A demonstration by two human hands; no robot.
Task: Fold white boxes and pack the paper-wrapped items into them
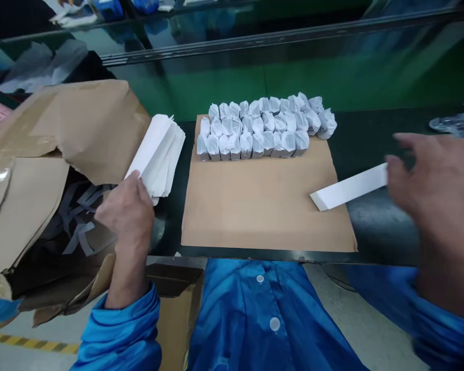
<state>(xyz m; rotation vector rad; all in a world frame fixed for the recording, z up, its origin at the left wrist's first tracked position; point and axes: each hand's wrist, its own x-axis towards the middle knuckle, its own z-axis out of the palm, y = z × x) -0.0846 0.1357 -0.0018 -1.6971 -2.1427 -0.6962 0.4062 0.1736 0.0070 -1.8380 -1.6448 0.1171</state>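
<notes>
At the left, my left hand is closed with thumb and fingers on the lower edge of a white paper sheet. That sheet lies on a stack of white papers beside the cardboard mat. My right hand, blurred, hovers over the right side of the bench with thumb and forefinger apart. Its thumb is next to the end of a long folded white paper strip, whose other end rests on the cardboard mat. Rows of small white paper-wrapped pieces stand along the mat's far side.
A large opened cardboard box with grey strips inside stands at the left. Clear plastic-wrapped items lie at the far right. A green panel borders the dark bench. Below its front edge is another carton.
</notes>
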